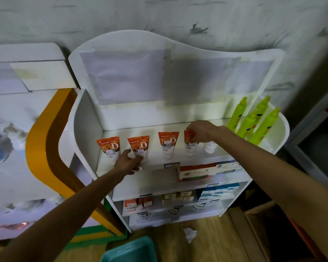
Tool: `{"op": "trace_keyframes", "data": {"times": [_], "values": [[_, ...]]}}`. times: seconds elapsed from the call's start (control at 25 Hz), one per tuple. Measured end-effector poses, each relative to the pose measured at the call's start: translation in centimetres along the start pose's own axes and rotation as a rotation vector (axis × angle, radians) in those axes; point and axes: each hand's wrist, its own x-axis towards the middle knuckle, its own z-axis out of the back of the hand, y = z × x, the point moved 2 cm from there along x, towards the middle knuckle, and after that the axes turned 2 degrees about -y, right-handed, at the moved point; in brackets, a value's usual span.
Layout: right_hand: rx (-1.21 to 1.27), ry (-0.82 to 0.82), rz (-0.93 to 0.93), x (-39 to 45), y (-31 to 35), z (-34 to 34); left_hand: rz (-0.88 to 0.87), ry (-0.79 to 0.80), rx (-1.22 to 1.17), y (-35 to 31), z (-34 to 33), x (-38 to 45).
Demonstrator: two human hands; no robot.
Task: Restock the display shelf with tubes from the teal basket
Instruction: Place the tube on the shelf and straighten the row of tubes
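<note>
Several orange-and-white tubes stand cap-down in a row on the top shelf [225, 157] of the white display stand. My left hand [128, 163] grips the lower part of the second tube [139, 146], beside the leftmost tube [109, 147]. My right hand [199, 130] pinches the orange top of the fourth tube [190, 146]. A third tube [168, 143] stands between them, and a fifth tube [210, 147] shows only its white lower part under my right wrist. The teal basket [131, 250] sits on the floor at the bottom edge; its contents are not visible.
Three lime-green bottles [254, 121] lean at the right end of the top shelf. Lower shelves hold orange, white and blue boxes [197, 172]. Another white and yellow stand [36, 148] is on the left. A crumpled tissue [189, 234] lies on the wooden floor; cardboard boxes [263, 224] are at right.
</note>
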Motion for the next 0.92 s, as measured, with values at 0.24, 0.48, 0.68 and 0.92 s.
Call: {"op": "trace_keyframes", "data": {"times": [0.24,0.48,0.68,0.92], "values": [[-0.031,0.006,0.043,0.2,-0.3,-0.1,-0.001,0.019,-0.006,0.0,-0.5,0.4],[-0.052,0.024,-0.002,0.0,-0.5,-0.3,-0.028,0.032,0.049,-0.2,0.0,0.5],[0.067,-0.148,0.115,0.7,4.8,1.6,-0.078,-0.055,0.095,-1.0,0.2,0.6],[0.015,0.024,0.126,3.4,8.3,0.8,-0.086,0.019,0.039,-1.1,-0.1,1.1]]}}
